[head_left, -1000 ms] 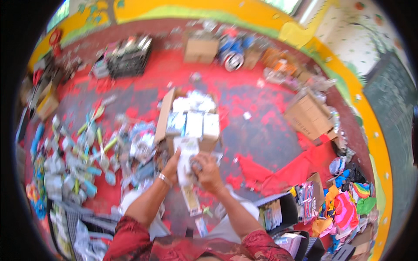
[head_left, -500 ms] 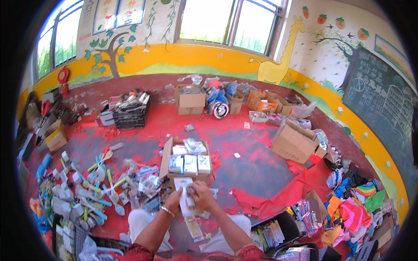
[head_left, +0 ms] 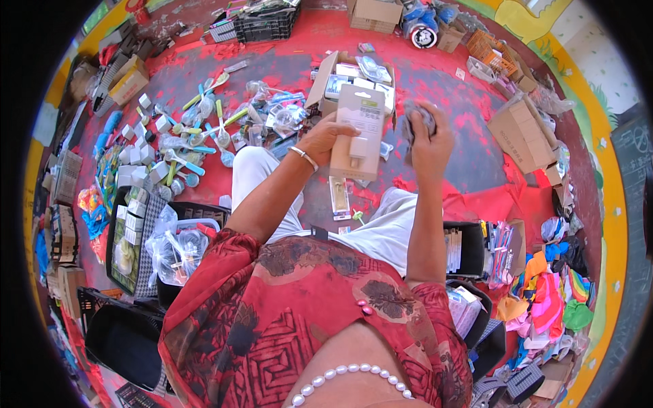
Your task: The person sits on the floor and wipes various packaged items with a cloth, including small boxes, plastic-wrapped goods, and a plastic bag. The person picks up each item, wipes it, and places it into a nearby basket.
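My left hand (head_left: 325,140) grips the left edge of a pale carded pack (head_left: 371,126), thumb across its front. The card has a hanging hole at the top, a green mark and a small white block in its lower middle. To the right, apart from the pack, my raised right hand (head_left: 433,143) is closed around a crumpled dark grey thing (head_left: 416,124), perhaps a cloth; motion blurs it. Behind the pack stands an open cardboard box (head_left: 324,80) of small white boxes. Another slim carded pack (head_left: 339,197) lies on the floor between my knees.
Spoons, brushes and small grey boxes lie heaped on the left floor (head_left: 194,146). Beside me on the left are black baskets (head_left: 122,340) and a bagged tub (head_left: 180,251). Black bins (head_left: 466,248) and bright cloths (head_left: 547,292) sit on the right. Cartons (head_left: 524,139) line the wall.
The view has tilted downward. My left hand now holds the carded pack up facing me, and my right hand has moved off it to the right with the grey thing.
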Available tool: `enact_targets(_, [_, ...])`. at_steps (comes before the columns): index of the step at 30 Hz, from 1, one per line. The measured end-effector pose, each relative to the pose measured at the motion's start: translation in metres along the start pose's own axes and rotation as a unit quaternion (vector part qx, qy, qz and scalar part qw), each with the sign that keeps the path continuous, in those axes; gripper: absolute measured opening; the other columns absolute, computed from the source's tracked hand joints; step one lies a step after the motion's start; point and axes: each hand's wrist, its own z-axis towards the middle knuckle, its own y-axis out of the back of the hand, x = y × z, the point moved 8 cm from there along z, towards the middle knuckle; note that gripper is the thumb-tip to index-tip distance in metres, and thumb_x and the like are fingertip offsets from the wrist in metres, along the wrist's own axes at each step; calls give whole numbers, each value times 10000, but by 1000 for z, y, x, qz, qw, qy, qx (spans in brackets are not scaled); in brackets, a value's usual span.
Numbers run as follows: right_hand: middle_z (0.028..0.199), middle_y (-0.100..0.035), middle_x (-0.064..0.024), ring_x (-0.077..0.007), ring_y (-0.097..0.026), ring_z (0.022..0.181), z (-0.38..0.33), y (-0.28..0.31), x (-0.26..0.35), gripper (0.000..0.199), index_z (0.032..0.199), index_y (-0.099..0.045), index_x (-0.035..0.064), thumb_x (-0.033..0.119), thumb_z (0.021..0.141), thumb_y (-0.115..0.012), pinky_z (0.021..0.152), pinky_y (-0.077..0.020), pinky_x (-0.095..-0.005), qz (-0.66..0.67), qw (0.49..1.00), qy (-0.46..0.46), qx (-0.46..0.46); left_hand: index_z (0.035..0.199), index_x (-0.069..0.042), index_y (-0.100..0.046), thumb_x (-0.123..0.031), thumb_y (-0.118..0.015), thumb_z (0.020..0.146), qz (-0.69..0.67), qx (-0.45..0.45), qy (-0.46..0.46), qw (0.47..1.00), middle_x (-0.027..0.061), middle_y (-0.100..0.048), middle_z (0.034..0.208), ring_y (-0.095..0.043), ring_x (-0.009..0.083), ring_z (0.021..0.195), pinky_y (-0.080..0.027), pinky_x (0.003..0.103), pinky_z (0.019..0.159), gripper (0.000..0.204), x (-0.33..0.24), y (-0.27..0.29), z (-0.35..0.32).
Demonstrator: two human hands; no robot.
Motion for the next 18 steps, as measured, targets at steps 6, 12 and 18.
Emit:
enact_targets(6, [941, -622, -106, -280, -592, 790, 2, -59, 30, 181, 920, -634, 84, 77, 741, -611, 709, -466, -359, -171, 921, 316, 147, 1171, -13, -469, 7, -592, 740, 41, 17, -16, 999, 122, -577, 1071, -614, 242, 935, -526, 383, 785, 449, 2, -16, -3])
enact_targets(12, [680, -630, -98, -235, -586, 552, 55, 0, -44, 170, 929, -631, 50, 130, 779, -616, 547, -461, -350, -241, 962, 110, -59, 1221, 10, -430, -31, -567, 806, -54, 26, 19, 998, 164, -557, 1139, -591, 271, 1003, -507, 401, 842, 439, -7, -1, -21])
enact_targets(18, [863, -641, -109, -177, -600, 731, 38, -32, -7, 236, 953, -642, 52, 246, 825, -598, 686, -468, -296, -72, 994, 73, 28, 1263, -8, -388, -373, -388, 933, -185, 108, 38, 976, 177, -518, 1205, -551, 299, 1067, -443, 438, 925, 493, 0, -9, -11])
